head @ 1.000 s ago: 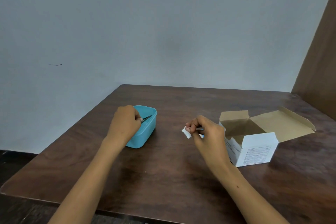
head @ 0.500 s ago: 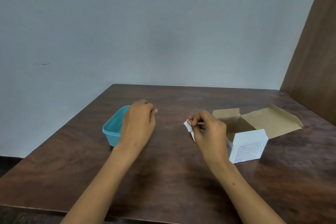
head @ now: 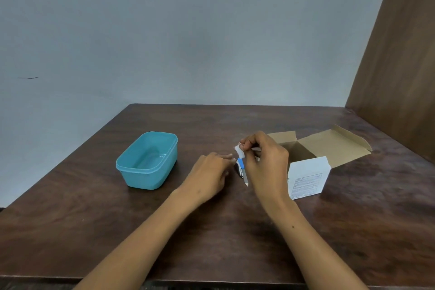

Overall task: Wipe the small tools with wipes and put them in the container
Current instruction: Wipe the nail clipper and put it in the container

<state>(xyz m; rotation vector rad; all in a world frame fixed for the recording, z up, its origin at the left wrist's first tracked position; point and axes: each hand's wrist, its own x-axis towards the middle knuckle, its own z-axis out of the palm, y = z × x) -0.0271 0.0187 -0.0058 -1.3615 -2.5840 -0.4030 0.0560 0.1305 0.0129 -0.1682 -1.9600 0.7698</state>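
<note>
so my left hand (head: 211,172) just left the container (head: 148,160), fingers loose, reaching the tool (head: 242,170) my right hand (head: 263,162) pinches with the wipe (head: 240,152), next wipe-down I guess

Your left hand (head: 209,172) and right hand (head: 266,160) were bare; forearms uncovered, no sleeves, rings, watch or gloves worn.

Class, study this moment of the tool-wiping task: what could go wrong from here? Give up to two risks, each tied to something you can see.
1. The right hand pinches both the wipe and the blue-handled tool by the top only; the tool hangs loosely and might slip onto the table.
2. The container sits well to the left, so carrying the tool there risks dropping it on the way.
</note>
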